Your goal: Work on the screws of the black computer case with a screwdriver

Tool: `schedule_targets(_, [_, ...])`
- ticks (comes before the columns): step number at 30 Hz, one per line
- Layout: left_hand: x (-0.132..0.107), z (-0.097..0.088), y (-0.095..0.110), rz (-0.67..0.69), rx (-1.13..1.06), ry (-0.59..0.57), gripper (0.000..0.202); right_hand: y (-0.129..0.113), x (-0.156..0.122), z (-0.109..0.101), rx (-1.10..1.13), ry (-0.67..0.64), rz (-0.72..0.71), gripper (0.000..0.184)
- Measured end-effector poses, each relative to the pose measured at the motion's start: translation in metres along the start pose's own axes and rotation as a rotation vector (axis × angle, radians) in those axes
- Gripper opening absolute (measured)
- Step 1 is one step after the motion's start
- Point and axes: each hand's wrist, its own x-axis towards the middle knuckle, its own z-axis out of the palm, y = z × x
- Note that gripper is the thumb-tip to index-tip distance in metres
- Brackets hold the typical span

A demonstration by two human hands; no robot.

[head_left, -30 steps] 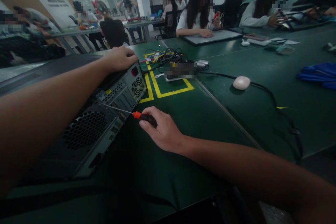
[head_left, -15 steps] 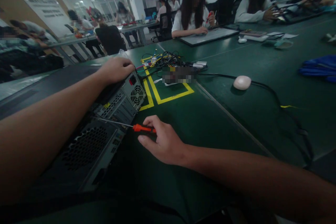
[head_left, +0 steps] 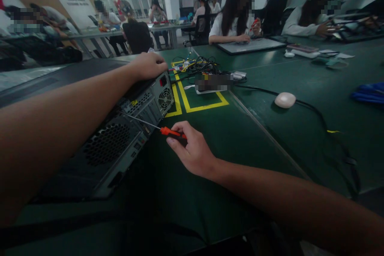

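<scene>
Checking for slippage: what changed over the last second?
Little. The right hand regripped the screwdriver, fingers opening briefly, then closing on the handle again. The shaft remains aimed at the computer case rear panel. The left hand stayed on the case top.

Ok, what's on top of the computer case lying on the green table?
The left hand rests on the computer case, covering part of its upper edge. Whatever lies beneath the palm is hidden.

We see a white mouse [head_left: 285,100] on the green table [head_left: 300,136], tangled cables [head_left: 195,64] beyond yellow tape [head_left: 192,106], people seated behind.
</scene>
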Motion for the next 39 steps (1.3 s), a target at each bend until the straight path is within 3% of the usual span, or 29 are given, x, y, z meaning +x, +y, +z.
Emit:
schedule_targets(31, [0.0, -0.001, 0.001, 0.031, 0.029, -0.024, 0.056, 0.002, 0.002, -0.002, 0.003, 0.015, -0.024, 0.015])
schedule_targets(39, [0.0, -0.002, 0.001, 0.036, 0.036, -0.029, 0.058, 0.009, 0.003, 0.002, -0.037, -0.013, -0.09, 0.025])
